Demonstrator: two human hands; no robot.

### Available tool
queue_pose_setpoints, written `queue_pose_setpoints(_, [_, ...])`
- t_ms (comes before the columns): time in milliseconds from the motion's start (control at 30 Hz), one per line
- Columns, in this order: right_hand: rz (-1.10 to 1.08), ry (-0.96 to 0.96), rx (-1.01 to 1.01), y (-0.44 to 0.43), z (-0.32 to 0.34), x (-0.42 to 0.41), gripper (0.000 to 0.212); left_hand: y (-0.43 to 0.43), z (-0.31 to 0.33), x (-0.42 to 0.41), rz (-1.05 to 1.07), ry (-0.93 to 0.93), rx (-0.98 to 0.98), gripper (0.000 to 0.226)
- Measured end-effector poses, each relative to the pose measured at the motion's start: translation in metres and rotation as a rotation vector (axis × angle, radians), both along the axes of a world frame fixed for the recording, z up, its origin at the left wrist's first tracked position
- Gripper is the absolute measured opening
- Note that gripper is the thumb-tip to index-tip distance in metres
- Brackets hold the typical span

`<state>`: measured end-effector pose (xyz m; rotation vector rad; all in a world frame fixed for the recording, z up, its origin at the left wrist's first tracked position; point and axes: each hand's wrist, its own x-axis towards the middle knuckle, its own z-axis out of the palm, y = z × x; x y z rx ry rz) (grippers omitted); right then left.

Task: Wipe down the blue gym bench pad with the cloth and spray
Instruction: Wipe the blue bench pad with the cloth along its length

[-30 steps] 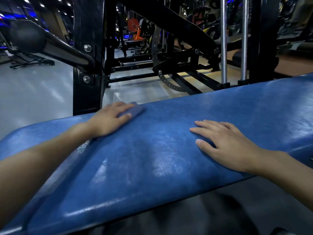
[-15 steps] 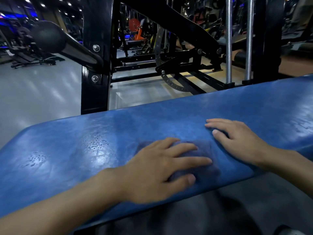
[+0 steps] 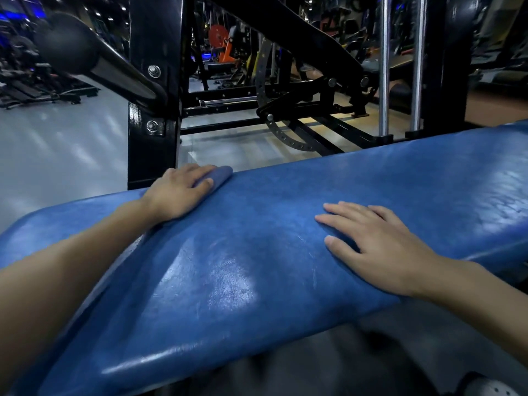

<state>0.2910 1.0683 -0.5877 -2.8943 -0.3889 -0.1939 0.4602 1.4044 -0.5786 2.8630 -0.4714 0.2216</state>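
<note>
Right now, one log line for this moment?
left hand presses small blue cloth, far edge | right hand flat on glossy blue bench pad

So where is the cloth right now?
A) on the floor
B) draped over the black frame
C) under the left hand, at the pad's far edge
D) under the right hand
C: the left hand presses the cloth against the far edge of the blue pad, while the right hand rests bare on the pad.

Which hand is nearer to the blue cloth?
Left. The left hand presses on the cloth at the far edge of the bench pad; the right hand lies flat on the pad, apart from the cloth.
</note>
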Motion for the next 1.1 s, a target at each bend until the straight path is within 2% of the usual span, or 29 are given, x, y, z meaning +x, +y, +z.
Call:
queue_pose_setpoints(100, [-0.011,-0.015,-0.003,0.000,0.000,0.000,0.070,-0.019,-0.003,-0.014,0.018,-0.011,0.085,0.063])
queue_pose_setpoints(200, [-0.011,-0.019,0.008,0.001,0.001,-0.001,0.055,-0.050,0.001,-0.062,-0.116,-0.013,0.088,0.075])
queue_pose_setpoints(333, [-0.002,-0.048,0.125,-0.003,-0.001,0.008,0.037,-0.088,-0.002,-0.151,-0.479,-0.105,0.104,0.056])
queue_pose_setpoints(433, [-0.037,-0.050,0.249,-0.005,0.006,0.012,0.034,-0.092,-0.001,-0.178,-0.597,-0.120,0.097,0.050])
queue_pose_setpoints(533, [0.011,-0.081,0.103,0.000,0.006,0.008,0.036,-0.083,0.004,-0.161,-0.563,-0.034,0.054,0.051])
queue_pose_setpoints(633, [0.072,-0.054,0.058,0.014,0.003,0.004,0.044,-0.062,0.000,-0.123,-0.439,0.003,0.082,0.058])
queue_pose_setpoints(733, [0.091,-0.019,0.020,0.020,0.000,0.003,0.058,-0.016,-0.002,-0.067,-0.259,0.009,0.039,0.067])
queue_pose_setpoints(900, [0.082,-0.032,0.019,0.020,-0.001,0.003,0.059,0.057,-0.004,-0.001,0.151,0.012,0.019,0.064])
queue_pose_setpoints(1000, [0.080,-0.040,0.017,0.020,-0.001,0.003,0.052,0.043,-0.003,-0.011,0.149,-0.003,0.055,0.060])
queue_pose_setpoints(1100, [0.089,-0.049,0.043,0.019,-0.002,0.006,0.043,0.012,0.004,-0.054,0.004,-0.015,0.065,0.076])
